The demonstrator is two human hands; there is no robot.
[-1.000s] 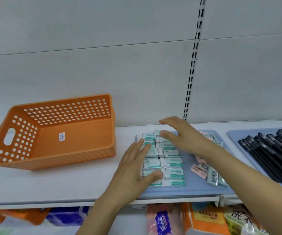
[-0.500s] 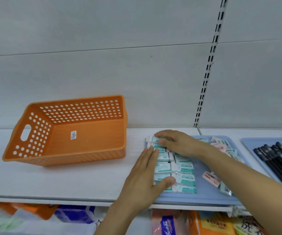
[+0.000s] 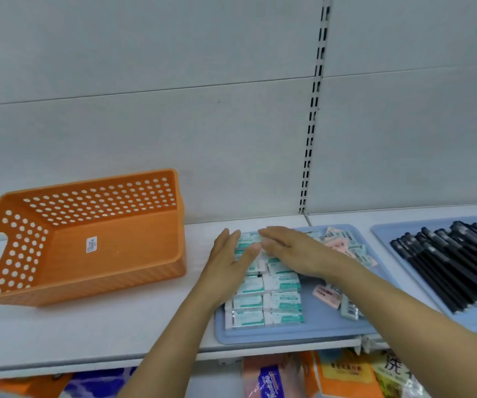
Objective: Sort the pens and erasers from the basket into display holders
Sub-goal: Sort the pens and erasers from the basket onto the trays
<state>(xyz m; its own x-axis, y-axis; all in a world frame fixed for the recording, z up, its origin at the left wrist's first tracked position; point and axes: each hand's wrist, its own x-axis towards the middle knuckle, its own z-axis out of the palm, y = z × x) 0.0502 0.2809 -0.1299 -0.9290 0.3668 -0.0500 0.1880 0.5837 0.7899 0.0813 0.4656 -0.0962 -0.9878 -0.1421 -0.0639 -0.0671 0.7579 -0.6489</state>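
Pressing flat: fingers (image 3: pixel 233 239) of the left hand (image 3: pixel 225 262) lie straight and together, palm down, against the left edge of the wrapped green-and-white erasers (image 3: pixel 268 300); thumb rests on top of the far rows. Nothing is gripped. Right hand (image 3: pixel 291 249) likewise extended, fingers straight, palm resting on the far end of the same block, its fingertips just beside the left thumb. Neither hand is clenched.

Erasers sit in two neat columns on the left half of a pale blue tray (image 3: pixel 312 331). Loose pink erasers (image 3: pixel 327 295) and a few green ones lie scattered on the right half of that tray, partly hidden by the right forearm.

Second blue tray (image 3: pixel 381 234) to the right carries black pens (image 3: pixel 455 271) laid roughly parallel.

Orange perforated basket (image 3: pixel 110 254) is left of the hands, apart from the tray, tilted, with a white sticker inside. All of this is on a white shelf (image 3: pixel 87 334). Packaged goods (image 3: pixel 340 374) show on the level below.
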